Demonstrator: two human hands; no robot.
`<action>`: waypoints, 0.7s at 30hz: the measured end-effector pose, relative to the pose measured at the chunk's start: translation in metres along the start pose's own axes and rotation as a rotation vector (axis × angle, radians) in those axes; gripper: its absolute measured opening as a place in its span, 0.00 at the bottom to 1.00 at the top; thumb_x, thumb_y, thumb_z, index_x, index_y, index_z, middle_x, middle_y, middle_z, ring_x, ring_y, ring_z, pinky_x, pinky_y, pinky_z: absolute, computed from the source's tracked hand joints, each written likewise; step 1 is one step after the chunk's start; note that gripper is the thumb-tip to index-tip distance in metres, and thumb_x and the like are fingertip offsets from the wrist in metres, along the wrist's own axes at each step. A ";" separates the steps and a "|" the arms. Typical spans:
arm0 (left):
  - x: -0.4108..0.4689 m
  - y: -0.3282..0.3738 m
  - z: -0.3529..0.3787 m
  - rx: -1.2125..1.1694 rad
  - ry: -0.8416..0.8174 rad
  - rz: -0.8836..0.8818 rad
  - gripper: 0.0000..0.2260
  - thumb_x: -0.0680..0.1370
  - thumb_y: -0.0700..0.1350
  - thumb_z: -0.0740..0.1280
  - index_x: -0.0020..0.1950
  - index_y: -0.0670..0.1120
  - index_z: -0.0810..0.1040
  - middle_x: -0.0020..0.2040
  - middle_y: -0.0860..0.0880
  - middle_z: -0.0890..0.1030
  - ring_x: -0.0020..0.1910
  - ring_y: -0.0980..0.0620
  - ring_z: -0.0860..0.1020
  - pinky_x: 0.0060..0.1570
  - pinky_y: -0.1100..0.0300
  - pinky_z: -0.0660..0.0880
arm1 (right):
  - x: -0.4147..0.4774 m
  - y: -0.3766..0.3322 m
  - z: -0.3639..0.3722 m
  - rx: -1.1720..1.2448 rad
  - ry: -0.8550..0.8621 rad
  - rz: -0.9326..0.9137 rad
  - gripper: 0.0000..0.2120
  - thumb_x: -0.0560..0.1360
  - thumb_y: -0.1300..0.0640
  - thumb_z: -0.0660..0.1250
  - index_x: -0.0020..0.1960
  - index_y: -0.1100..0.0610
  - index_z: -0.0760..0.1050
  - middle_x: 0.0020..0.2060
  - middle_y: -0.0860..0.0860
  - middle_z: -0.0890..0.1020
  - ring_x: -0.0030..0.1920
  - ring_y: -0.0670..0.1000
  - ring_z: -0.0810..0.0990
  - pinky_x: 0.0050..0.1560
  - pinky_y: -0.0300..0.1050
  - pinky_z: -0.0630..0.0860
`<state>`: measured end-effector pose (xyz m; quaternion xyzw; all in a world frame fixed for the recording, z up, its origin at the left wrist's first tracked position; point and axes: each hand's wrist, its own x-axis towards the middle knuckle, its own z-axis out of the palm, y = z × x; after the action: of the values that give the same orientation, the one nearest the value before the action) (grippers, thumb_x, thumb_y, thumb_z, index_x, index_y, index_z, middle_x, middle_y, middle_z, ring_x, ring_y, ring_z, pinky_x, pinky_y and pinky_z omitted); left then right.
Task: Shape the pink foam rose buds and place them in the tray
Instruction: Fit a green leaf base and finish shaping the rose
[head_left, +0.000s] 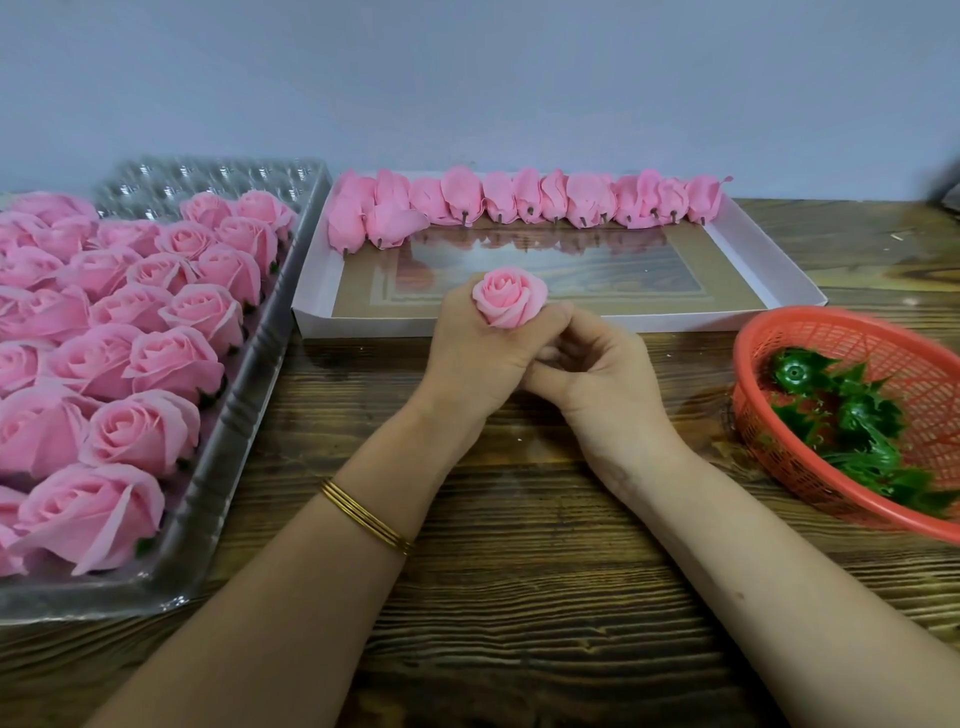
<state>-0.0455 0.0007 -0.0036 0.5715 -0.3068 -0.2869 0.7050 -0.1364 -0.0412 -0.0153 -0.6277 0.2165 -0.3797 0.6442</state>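
Observation:
A pink foam rose bud stands upright above the middle of the wooden table, petals facing up. My left hand grips it from below with curled fingers. My right hand is curled against the bud's base, fingertips tucked under it; what they pinch is hidden. A clear plastic tray at the left holds several shaped pink roses. A white box lid behind my hands carries a row of unshaped pink buds along its far side.
A red plastic basket with several green plastic calyxes sits at the right edge. A pale wall runs behind the table. Bare wooden tabletop lies in front of my hands, between my forearms.

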 end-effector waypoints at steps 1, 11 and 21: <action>0.000 0.000 0.000 -0.009 -0.005 -0.004 0.07 0.71 0.30 0.72 0.45 0.38 0.76 0.37 0.39 0.75 0.37 0.45 0.76 0.43 0.43 0.80 | 0.000 0.000 0.000 0.013 0.003 0.001 0.14 0.66 0.78 0.70 0.48 0.64 0.79 0.37 0.51 0.82 0.40 0.43 0.81 0.47 0.35 0.77; 0.003 -0.006 0.001 -0.065 -0.063 -0.019 0.06 0.66 0.39 0.73 0.39 0.41 0.77 0.34 0.43 0.78 0.33 0.48 0.79 0.39 0.51 0.81 | 0.001 0.002 -0.001 0.081 0.003 0.039 0.16 0.66 0.76 0.72 0.47 0.59 0.82 0.38 0.49 0.86 0.44 0.45 0.83 0.50 0.38 0.79; 0.005 -0.007 -0.004 -0.070 -0.147 -0.015 0.06 0.70 0.33 0.72 0.42 0.39 0.77 0.36 0.41 0.77 0.35 0.47 0.79 0.41 0.51 0.81 | 0.001 0.001 0.000 0.101 0.020 0.077 0.14 0.65 0.77 0.70 0.47 0.63 0.82 0.38 0.53 0.85 0.43 0.49 0.83 0.54 0.45 0.79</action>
<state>-0.0389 -0.0019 -0.0106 0.5263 -0.3432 -0.3440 0.6978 -0.1359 -0.0422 -0.0160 -0.5817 0.2273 -0.3713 0.6871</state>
